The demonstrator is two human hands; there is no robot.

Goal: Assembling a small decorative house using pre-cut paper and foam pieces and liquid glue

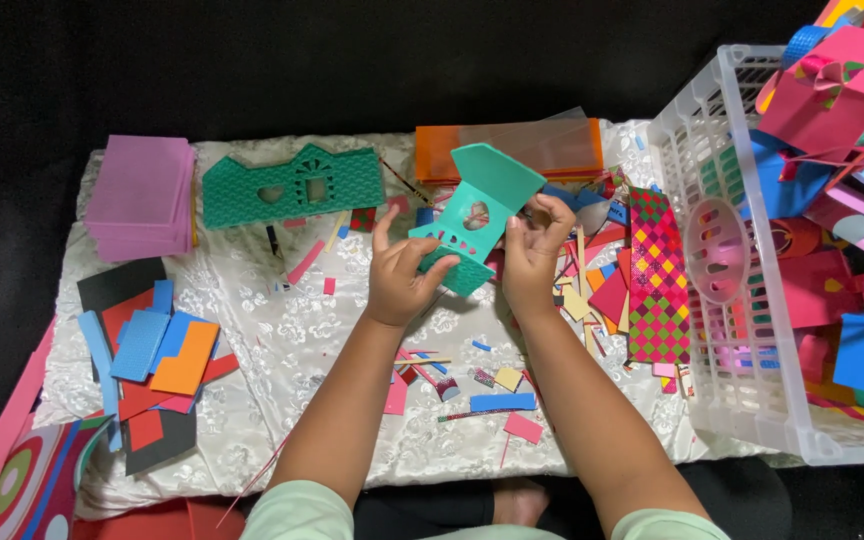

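Both my hands hold a teal foam cut-out (479, 205) shaped like a house front, with a heart hole and small windows, lifted above the white patterned cloth (282, 330). My left hand (400, 268) grips its lower left part, fingers spread over the textured edge. My right hand (534, 250) pinches its right side near the heart hole. A second, flat green house-shaped foam piece (292, 186) lies on the cloth to the upper left, apart from my hands.
A stack of purple foam sheets (142, 195) lies at the far left, blue, orange and red scraps (157, 360) below it. Orange sheets (512, 148) sit behind the cut-out. A chequered strip (657, 275) lies beside a white plastic basket (717, 150) full of coloured craft pieces.
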